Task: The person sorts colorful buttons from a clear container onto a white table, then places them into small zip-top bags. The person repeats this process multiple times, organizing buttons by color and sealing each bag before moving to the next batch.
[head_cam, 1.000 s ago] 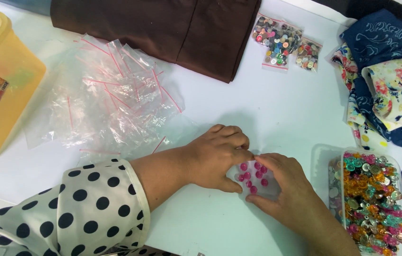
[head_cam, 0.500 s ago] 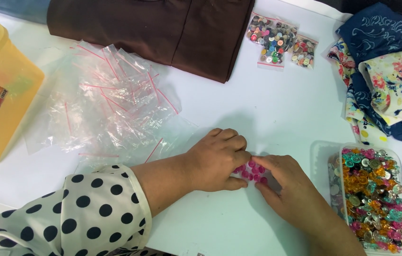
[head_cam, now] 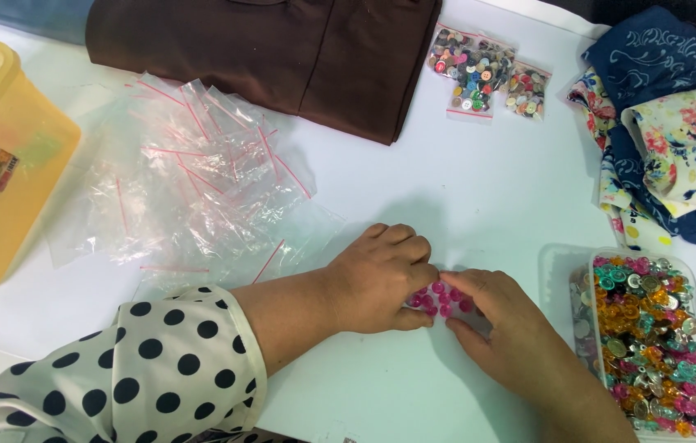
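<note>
On the white surface, a brown cloth lay beyond a heap of empty clear bags. Your left hand and right hand met, each grip pinched narrow on a small bag of pink buttons.

Both hands pinching a small bag of pink buttons on white table

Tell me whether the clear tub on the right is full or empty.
Full. The clear tub is heaped to its rim with colourful buttons in orange, teal, pink and silver, and has no lid on.
</note>
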